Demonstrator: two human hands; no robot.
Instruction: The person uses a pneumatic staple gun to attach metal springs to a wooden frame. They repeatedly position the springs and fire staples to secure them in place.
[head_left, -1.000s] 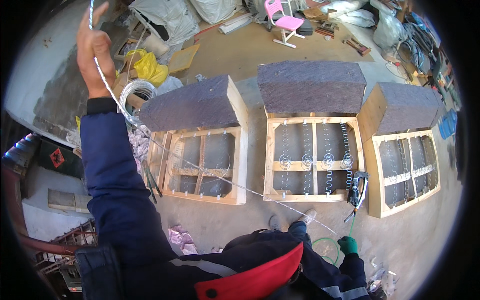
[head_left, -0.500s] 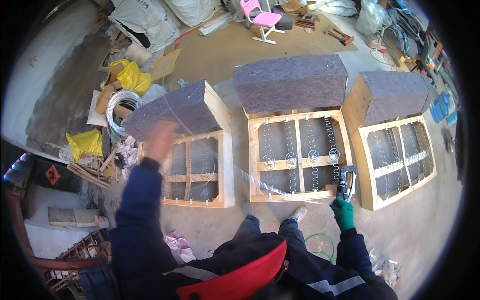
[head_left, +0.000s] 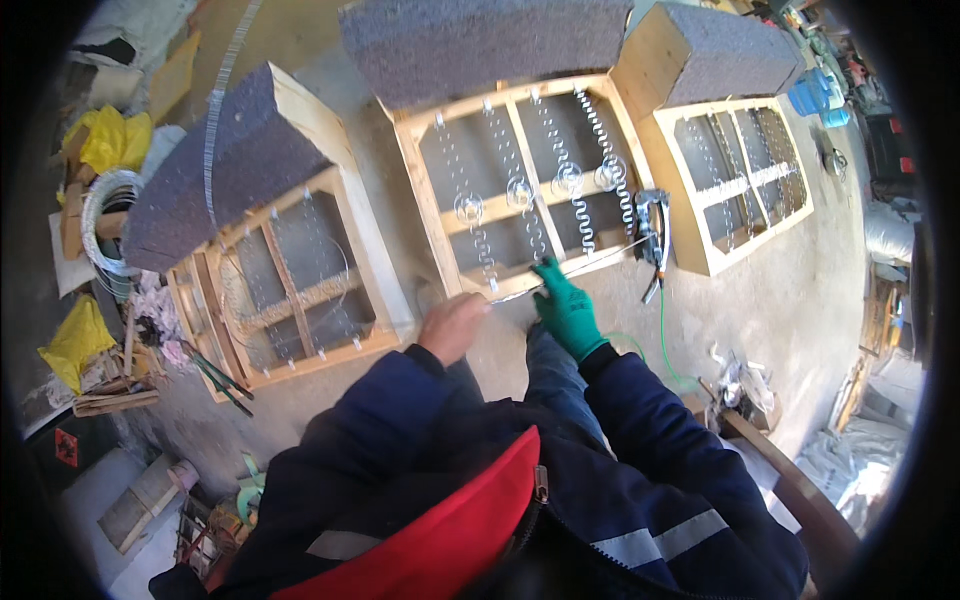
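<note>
My bare left hand (head_left: 452,328) is closed on a thin, pale, wire-like strand (head_left: 515,295) in front of the middle wooden seat frame (head_left: 450,283). My right hand (head_left: 567,310), in a green glove, pinches the same strand a little to the right. From there the strand runs toward the frame's right front corner. A black nail or staple gun (head_left: 652,235) rests at that corner, with a green hose (head_left: 665,335) trailing from it. Zigzag springs (head_left: 577,210) cross the frame from back to front, with round coils midway along them.
Similar frames stand left (head_left: 375,345) and right (head_left: 690,240), each with a grey felt-covered back. Long-handled cutters (head_left: 220,380) lean by the left frame. A wire coil (head_left: 100,220) and yellow bags (head_left: 115,140) lie far left. Scraps (head_left: 740,385) lie on the right.
My left hand has come down from over the left frame to beside my right hand. My right hand has left the gun and moved left onto the strand. The view has shifted.
</note>
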